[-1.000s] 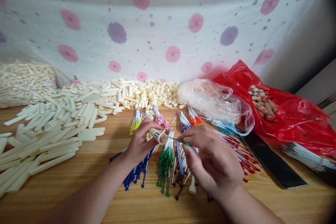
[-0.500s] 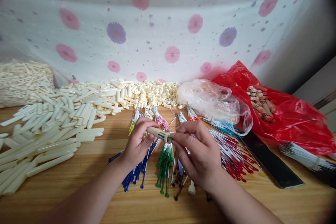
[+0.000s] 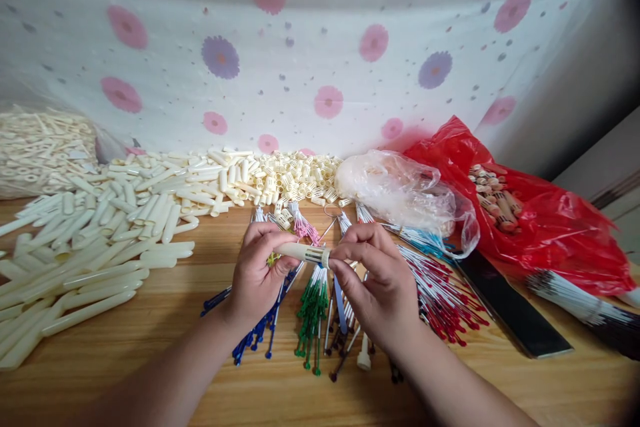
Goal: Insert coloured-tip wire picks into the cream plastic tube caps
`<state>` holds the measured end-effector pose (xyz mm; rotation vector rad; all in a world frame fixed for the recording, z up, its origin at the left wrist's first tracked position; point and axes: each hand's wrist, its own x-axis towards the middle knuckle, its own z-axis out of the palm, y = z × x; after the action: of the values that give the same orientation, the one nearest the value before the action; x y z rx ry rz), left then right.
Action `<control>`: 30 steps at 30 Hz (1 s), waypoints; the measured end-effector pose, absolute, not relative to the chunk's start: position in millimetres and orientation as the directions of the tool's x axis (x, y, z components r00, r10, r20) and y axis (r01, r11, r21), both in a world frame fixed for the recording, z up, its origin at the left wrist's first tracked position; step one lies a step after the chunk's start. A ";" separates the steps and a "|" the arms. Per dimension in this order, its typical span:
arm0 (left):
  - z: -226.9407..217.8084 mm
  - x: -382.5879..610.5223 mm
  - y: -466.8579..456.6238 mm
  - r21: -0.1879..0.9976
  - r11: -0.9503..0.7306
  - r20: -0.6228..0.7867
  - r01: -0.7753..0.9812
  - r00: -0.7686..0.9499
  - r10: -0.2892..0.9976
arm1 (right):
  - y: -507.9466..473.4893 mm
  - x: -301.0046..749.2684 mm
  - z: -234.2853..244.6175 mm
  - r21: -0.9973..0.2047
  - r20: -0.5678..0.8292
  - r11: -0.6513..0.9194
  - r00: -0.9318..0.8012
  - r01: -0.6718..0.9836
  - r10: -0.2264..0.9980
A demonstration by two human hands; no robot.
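Observation:
A cream multicolour pen barrel (image 3: 303,252) with dark slots near one end lies almost level between my two hands. My left hand (image 3: 257,270) pinches its plain end between thumb and fingers. At the slotted end, the thumb and fingertips of my right hand (image 3: 377,273) close on a short cream end piece (image 3: 326,258); its far side is hidden by the fingers. Under my hands fan out bundles of thin refills: blue ones (image 3: 260,330), green ones (image 3: 313,313) and dark red ones (image 3: 447,300). Close to my right wrist lies a small cream plunger-like part (image 3: 364,355).
Cream barrels (image 3: 115,227) heap up on the left, with short slotted pieces (image 3: 300,173) behind. At the back left stands a bag of small cream parts (image 3: 45,153). Rightward are a clear bag (image 3: 400,190), a red bag (image 3: 555,233), a black strip (image 3: 515,307) and black-tipped refills (image 3: 585,300).
The barrel has turned from tilted to nearly level. Its open end, where a green tip showed at my right fingers, now meets the cream end piece. Both hands stay in about the same place.

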<state>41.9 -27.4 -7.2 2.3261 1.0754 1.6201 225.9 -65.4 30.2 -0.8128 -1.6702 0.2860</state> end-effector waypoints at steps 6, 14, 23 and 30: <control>-6.6 41.0 -27.2 0.434 -0.728 0.795 0.531 0.154 0.586 | -64.2 222.3 24.8 -0.698 0.688 0.681 -0.056 0.220 0.723; -12.3 41.3 -20.4 0.550 -0.720 0.712 0.423 0.212 0.669 | -46.8 267.4 24.6 -0.755 0.649 0.655 0.153 0.016 0.745; -15.4 50.6 -22.1 0.894 -0.421 0.368 0.154 0.287 0.885 | -104.7 311.5 -10.5 -0.528 0.321 0.482 -0.361 0.699 0.876; -11.2 47.0 -22.4 0.872 -0.420 0.342 0.252 0.301 0.890 | -103.7 286.5 -21.5 -0.210 0.218 0.497 -0.455 0.842 0.863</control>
<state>47.0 -22.4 -11.2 1.8515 1.0209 1.1275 286.5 -103.7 -21.5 -1.4382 -2.4493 0.1030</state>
